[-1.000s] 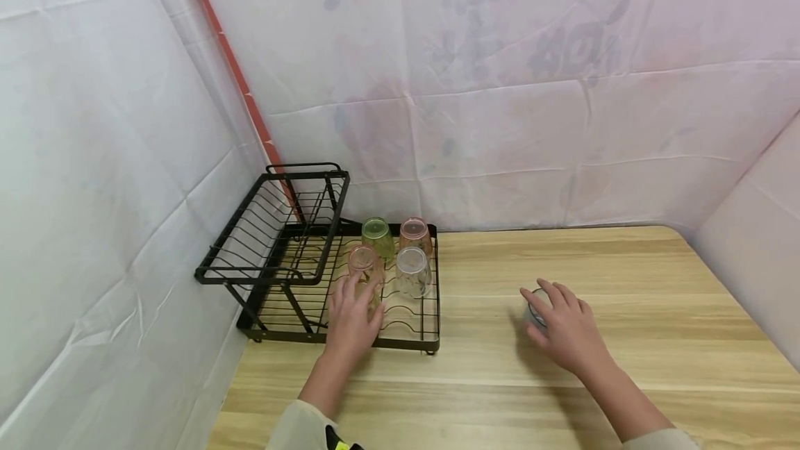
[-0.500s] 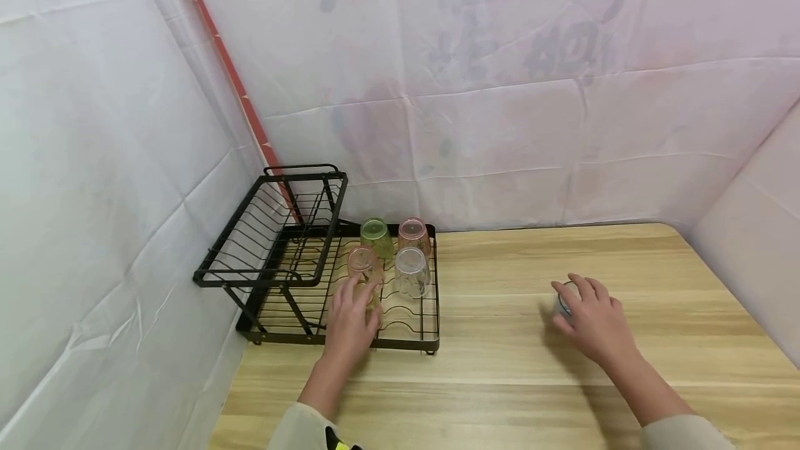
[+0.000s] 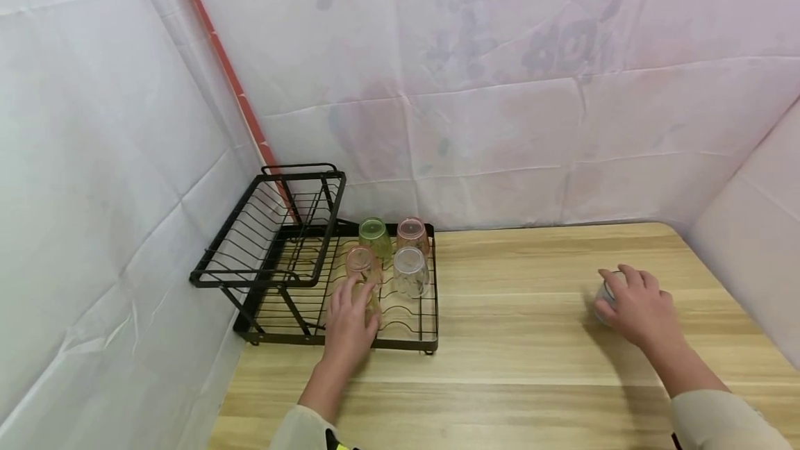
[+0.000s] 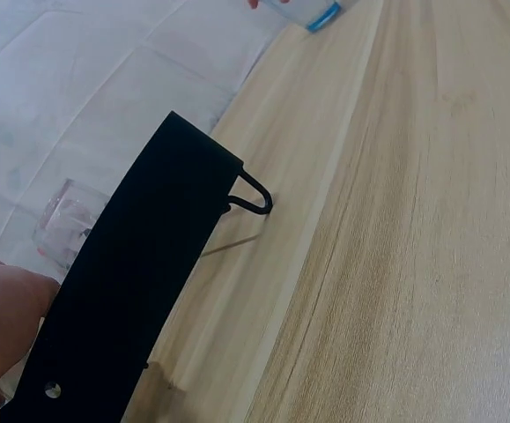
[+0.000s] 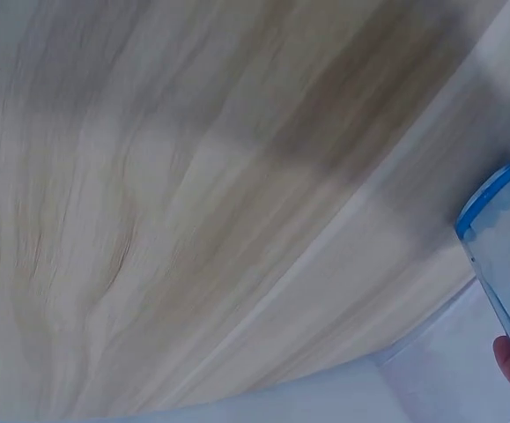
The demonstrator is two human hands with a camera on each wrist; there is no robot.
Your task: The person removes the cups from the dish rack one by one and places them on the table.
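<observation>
My left hand point(image 3: 350, 318) curls round a yellow glass point(image 3: 372, 303) that stands in the black dish rack point(image 3: 400, 344). Fingers cover most of this glass. Behind it in the rack are a pink glass point(image 3: 362, 261), a green glass point(image 3: 375, 236), a clear glass point(image 3: 411, 275) and another pink glass point(image 3: 414, 233), all bottoms up. Far to the right, over the table, my right hand point(image 3: 640, 307) grips a clear glass with a blue rim point(image 5: 506, 238). Its rim faces the tabletop; whether it touches the wood I cannot tell.
The rack's raised upper tier point(image 3: 269, 228) stands at the left, beside the white sheet wall point(image 3: 94, 228). Another sheet closes off the back. The wooden table point(image 3: 500, 353) has a rounded corner at the far right.
My right hand has carried the blue-rimmed glass to the right across the table. My left hand stays on the yellow glass in the rack.
</observation>
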